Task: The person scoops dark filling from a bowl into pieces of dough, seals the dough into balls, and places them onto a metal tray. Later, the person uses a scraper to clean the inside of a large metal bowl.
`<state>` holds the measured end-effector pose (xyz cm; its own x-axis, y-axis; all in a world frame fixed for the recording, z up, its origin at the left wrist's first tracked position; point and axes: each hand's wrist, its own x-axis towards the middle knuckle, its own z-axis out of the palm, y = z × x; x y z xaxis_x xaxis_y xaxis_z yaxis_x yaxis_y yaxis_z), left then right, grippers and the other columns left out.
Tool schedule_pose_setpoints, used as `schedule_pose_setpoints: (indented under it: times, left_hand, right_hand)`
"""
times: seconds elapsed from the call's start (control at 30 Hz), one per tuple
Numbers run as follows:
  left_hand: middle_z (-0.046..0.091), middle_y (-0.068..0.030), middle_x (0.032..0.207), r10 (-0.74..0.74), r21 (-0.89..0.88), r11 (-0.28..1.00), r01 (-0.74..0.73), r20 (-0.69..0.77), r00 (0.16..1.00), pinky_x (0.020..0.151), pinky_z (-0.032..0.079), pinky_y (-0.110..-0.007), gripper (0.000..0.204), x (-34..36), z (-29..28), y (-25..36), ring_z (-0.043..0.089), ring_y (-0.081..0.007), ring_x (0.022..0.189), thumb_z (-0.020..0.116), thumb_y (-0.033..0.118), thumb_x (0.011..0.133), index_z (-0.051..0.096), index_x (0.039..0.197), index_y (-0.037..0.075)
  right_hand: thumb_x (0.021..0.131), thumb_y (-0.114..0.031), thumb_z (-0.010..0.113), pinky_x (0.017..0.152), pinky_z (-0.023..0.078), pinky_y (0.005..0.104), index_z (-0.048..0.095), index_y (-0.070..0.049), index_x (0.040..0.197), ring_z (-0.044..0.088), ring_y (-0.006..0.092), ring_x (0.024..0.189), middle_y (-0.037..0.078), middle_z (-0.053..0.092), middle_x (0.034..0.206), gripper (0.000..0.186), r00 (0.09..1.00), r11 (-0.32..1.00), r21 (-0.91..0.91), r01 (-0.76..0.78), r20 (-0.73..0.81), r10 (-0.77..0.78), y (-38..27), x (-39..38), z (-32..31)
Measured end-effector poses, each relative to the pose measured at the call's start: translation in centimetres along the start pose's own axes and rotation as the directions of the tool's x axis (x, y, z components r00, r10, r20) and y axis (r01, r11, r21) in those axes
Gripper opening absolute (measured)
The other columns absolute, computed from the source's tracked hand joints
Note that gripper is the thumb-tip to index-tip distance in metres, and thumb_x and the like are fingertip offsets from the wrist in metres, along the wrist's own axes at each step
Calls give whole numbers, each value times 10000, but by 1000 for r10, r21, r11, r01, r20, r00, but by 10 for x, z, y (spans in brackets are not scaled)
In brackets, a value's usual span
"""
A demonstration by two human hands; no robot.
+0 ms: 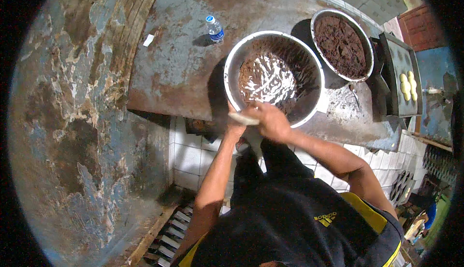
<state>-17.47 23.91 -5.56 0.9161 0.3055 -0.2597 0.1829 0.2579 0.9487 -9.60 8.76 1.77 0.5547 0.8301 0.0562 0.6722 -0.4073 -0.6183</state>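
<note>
A wide metal basin stands at the table's near edge, its inside smeared dark brown with bright white streaks across the bottom. At its near rim, my right hand is closed around a pale, rounded, flat-looking piece, whose other end is hidden. My left hand is right beside it, at the basin's near-left rim. The pale piece and shadow cover most of its fingers, so I cannot make out its grip. Both forearms reach up from below.
A second basin of crumbly dark brown mass stands to the right. Beyond it, a dark tray bears pale dough pieces. On the worn table are a small water bottle and a white scrap. A peeling wall bounds the left.
</note>
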Motion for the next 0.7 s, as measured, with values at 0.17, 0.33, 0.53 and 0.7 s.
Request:
schedule_pose_setpoints:
  times: [0.17,0.33,0.53,0.7]
  left_hand:
    - [474,-116,1472,-39,189,982,27,61,997,1069,419,-387,840,-8,-12,-30,488,-254,1315,786,289,858,326,1523,61]
    - [460,-106,1469,258,189,948,-256,16,966,1145,339,-378,1001,-4,10,-27,430,-279,1366,816,365,815,227,1561,51]
    - [443,-112,1471,111,-158,981,-115,-28,993,1126,369,-399,1015,-19,24,-14,446,-261,1332,842,134,778,208,1567,61]
    - [342,-125,1562,-41,-244,970,19,-84,996,1189,278,-425,1092,-28,19,0,378,-297,1406,804,59,751,122,1603,90]
  right_hand:
    - [750,-62,693,866,556,445,616,-196,1310,584,349,1067,127,584,1137,580,1000,987,-163,6,-26,-10,-18,74,11]
    - [858,-105,589,860,566,474,561,-171,1370,633,372,1038,149,579,1176,517,980,954,-268,-134,-180,87,17,103,23]
    - [868,-134,577,733,580,471,588,-73,1279,666,374,801,172,609,952,415,955,900,-353,-256,-236,180,34,137,20]
    - [878,-107,680,826,553,370,659,33,1183,703,253,900,155,735,1000,336,829,613,763,-202,-201,522,104,110,-6]
